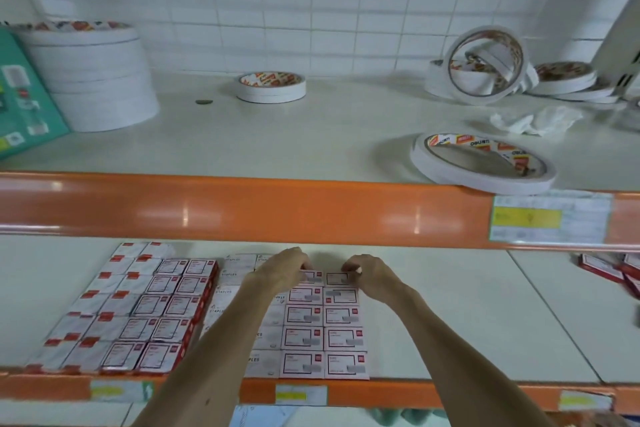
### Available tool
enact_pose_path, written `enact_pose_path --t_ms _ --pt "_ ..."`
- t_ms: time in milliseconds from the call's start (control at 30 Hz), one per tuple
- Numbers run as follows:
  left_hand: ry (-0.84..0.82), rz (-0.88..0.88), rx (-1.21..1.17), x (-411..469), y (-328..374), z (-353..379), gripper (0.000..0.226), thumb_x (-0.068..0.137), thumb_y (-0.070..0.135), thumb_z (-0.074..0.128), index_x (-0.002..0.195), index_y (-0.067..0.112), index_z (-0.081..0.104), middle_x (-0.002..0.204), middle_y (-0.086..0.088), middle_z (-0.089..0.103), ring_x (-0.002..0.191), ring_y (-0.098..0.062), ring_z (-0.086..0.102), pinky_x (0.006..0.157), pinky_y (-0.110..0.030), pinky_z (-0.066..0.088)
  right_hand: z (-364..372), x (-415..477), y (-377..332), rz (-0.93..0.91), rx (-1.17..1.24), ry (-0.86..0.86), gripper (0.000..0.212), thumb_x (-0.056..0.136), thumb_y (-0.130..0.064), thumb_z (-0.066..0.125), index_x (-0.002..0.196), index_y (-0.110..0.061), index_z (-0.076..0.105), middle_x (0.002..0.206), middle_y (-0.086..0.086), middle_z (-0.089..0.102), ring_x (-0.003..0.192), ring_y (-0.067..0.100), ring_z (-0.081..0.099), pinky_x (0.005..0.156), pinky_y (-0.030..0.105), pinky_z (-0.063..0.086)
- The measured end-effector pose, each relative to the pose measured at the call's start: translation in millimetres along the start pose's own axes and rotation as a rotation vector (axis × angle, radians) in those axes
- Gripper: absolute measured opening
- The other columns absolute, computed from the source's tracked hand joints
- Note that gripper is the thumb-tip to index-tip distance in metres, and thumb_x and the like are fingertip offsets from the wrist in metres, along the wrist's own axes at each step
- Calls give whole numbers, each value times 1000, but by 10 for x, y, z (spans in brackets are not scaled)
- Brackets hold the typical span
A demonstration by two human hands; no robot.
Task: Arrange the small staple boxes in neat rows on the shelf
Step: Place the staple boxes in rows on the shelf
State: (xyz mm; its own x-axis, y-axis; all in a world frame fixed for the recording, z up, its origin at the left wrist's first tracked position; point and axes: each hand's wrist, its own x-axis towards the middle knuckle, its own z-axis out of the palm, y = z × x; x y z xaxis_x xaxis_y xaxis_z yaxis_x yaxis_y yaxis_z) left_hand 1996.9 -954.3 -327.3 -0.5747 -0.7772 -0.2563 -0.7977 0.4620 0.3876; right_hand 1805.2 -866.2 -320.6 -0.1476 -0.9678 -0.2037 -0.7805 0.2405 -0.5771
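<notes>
Left forearm [225, 333] hides part of staple boxes [263, 360]; red boxes [623, 274] cut off at rt edge; shelf label [550, 217] txt blurred, unreadable.

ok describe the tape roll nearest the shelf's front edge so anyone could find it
Start at the upper shelf, above the orange rail. Just over the rail's price label, one tape roll lies flat at the front edge. The other rolls sit further back.

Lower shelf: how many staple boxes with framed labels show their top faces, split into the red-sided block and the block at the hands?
Red-sided block: 10
Pale block touched by the left hand and right hand, counted at: 10
Total: 20
</notes>
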Motion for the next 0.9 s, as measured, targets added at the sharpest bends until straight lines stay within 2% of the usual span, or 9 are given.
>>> enact_pose_path --t_ms 133,233,367,467,600,733,900 --pt "18 2 48 -56 19 27 32 98 12 51 128 22 59 131 3 52 116 -21 55 101 -40 45 83 -28 -25 9 -22 21 27 96 -10 50 119 -8 64 123 8 63 110 25 60 93 32 50" --pt "29 -7 68 -133 29 52 48 96 -2 43 133 25 54 135 3 48 117 -25 54 98 -41 45 124 -60 -14 28 -23 31 34 94 -3 44 121 -10 62 125 6 61 109 22 59 91 28 49" --pt "66 -1 48 -220 66 67 63 89 -12 36 138 26 49 142 3 45 120 -23 53 101 -42 45 197 -158 -10 25 -72 112 44 94 -2 42 136 -15 48 134 6 54 114 23 58 92 30 47" --pt "147 29 34 -266 124 55 54 91 -6 44 137 22 49 142 4 46 126 -16 49 109 -38 38 213 -281 49 65 -116 159 54 92 2 39 143 -16 37 139 8 44 116 28 56 89 37 49" --pt "208 58 47 -258 339 35 45 94 -1 47 133 20 52 137 5 48 125 -13 48 110 -39 37 59 -506 282 122 -223 223 64 85 11 38 144 -14 32 138 9 41 121 27 47 89 36 48" --pt "220 141 52 -209 783 111 40 95 5 46 131 20 53 135 3 48 125 -15 46 106 -38 37 -234 -850 690 228 -245 333 55 91 5 39 144 -12 33 137 10 42 121 27 44 91 34 43" --pt "175 268 114 -116 1599 422 41 93 4 41 129 21 54 132 3 49 126 -16 44 102 -37 37 -579 -1516 1268 382 -238 445 45 95 -3 41 140 -8 36 134 14 44 119 31 45 96 38 41"
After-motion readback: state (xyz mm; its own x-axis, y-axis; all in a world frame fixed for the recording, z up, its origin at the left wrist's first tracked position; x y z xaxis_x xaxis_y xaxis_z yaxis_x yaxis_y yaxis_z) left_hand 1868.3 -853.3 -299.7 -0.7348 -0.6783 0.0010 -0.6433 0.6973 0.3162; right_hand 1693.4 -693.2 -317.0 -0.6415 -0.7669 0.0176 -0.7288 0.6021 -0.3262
